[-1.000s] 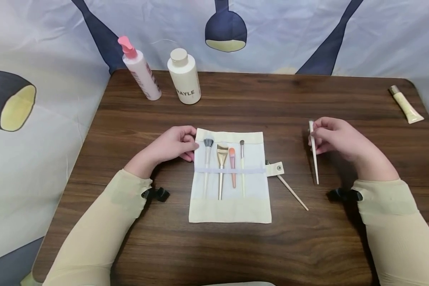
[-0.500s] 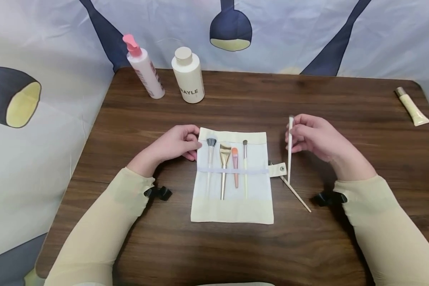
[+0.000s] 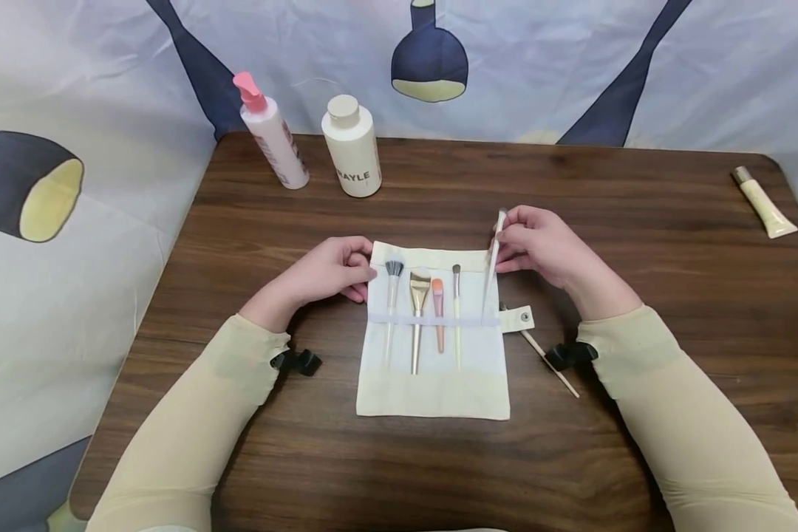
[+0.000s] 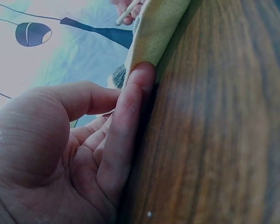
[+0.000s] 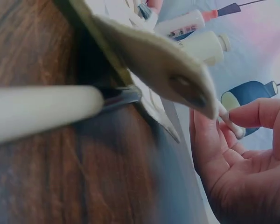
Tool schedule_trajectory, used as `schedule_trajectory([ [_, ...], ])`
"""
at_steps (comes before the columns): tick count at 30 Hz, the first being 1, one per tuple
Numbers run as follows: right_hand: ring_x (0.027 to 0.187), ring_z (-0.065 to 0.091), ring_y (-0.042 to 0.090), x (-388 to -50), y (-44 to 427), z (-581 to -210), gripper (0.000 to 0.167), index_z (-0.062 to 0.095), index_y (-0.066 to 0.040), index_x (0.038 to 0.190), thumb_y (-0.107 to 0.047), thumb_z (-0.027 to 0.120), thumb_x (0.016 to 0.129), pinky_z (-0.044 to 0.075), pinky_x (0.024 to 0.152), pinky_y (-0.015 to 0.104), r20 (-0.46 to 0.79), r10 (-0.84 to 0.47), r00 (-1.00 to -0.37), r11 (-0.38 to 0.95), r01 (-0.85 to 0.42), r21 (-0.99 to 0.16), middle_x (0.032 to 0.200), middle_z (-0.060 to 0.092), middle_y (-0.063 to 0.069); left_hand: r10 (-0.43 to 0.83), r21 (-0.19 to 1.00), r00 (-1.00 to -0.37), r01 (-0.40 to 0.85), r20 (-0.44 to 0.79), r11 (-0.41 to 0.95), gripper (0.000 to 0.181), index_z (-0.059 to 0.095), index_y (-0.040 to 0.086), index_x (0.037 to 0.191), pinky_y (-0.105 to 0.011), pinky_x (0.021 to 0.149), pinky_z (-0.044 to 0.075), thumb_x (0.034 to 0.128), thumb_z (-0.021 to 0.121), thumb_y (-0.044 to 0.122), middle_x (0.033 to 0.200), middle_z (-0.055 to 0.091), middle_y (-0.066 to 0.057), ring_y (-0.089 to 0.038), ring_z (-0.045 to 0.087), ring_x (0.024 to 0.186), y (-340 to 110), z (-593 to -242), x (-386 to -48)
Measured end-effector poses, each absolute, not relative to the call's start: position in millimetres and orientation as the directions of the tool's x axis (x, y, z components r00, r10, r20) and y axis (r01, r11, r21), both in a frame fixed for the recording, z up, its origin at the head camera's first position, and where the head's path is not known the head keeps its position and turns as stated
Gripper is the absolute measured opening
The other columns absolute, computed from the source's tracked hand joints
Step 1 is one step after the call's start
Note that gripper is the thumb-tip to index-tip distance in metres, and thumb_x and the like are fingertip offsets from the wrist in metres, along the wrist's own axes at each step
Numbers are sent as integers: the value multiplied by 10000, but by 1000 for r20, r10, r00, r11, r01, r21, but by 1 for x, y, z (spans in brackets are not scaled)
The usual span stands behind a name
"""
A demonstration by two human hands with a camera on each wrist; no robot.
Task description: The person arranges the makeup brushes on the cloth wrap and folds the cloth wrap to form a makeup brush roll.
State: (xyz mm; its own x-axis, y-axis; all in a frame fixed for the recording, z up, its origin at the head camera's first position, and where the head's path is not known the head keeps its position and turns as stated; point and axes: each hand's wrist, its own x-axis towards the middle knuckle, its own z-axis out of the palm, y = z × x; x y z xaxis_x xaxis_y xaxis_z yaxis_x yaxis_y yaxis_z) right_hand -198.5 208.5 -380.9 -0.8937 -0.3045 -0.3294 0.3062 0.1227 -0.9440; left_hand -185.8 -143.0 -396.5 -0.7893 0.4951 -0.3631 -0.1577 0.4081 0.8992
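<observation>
A cream fabric makeup brush roll (image 3: 432, 399) lies spread on the table, with several makeup brushes tucked under its white elastic band (image 3: 479, 322). My left hand (image 3: 335, 272) pinches the roll's upper left edge between thumb and fingers, as the left wrist view also shows. Over the roll's upper right part, my right hand (image 3: 539, 244) pinches a slim white makeup brush (image 3: 490, 273) near its top. That brush tilts slightly, its lower end at the band; whether it is under the band I cannot tell. Another makeup brush (image 3: 558, 374) lies partly beneath the snap tab (image 3: 517, 319).
At the table's back left stand a white pump bottle (image 3: 276, 144) with a pink top and a white capped bottle (image 3: 352, 151). A cream tube (image 3: 765, 203) lies far right. A patterned cloth (image 3: 505, 66) hangs behind the wooden table (image 3: 425, 473).
My right hand has carried the white makeup brush leftward from the bare table to above the roll's right side. My left hand keeps its hold on the roll's edge.
</observation>
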Motion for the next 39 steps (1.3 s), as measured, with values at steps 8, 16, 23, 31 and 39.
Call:
schedule_trajectory([
  [8,716,689,176,-200,200,-385,86,475,15,1067,4,501,986,659,708,336,-276,-255,-927,65,268,-961,851,659,76,487,896,-796,-150,-360,418,236,550,-34,1210,-356,645,651,986,599,21,793,683,-86,-183,697,649,-143,-396,-185],
  [16,721,715,212,-196,199,-386,220,472,68,1163,-15,585,994,660,710,363,-362,-346,-865,225,299,-928,845,668,112,482,898,-801,-147,-354,415,230,556,-32,1198,-365,647,653,984,607,34,786,677,-96,-189,699,649,-142,-397,-185],
  [23,733,729,234,-192,199,-386,159,476,53,1068,-78,562,1036,657,703,360,-416,-439,-796,288,314,-905,841,678,142,487,895,-794,-153,-364,419,237,555,-35,1208,-362,656,654,987,606,31,795,680,-92,-184,703,658,-141,-398,-184],
  [31,675,716,222,-190,198,-386,184,537,62,1018,-117,569,1052,649,665,353,-452,-497,-741,405,262,-876,794,697,149,486,895,-792,-161,-368,415,237,552,-38,1208,-367,663,656,988,608,34,800,680,-90,-185,703,659,-141,-399,-184],
  [39,486,546,189,-185,198,-383,307,567,4,799,-203,642,1012,471,465,295,-445,-509,-737,544,125,-830,594,559,74,486,898,-797,-155,-360,412,248,551,-38,1219,-371,659,655,987,605,31,810,690,-95,-193,704,659,-143,-398,-184],
])
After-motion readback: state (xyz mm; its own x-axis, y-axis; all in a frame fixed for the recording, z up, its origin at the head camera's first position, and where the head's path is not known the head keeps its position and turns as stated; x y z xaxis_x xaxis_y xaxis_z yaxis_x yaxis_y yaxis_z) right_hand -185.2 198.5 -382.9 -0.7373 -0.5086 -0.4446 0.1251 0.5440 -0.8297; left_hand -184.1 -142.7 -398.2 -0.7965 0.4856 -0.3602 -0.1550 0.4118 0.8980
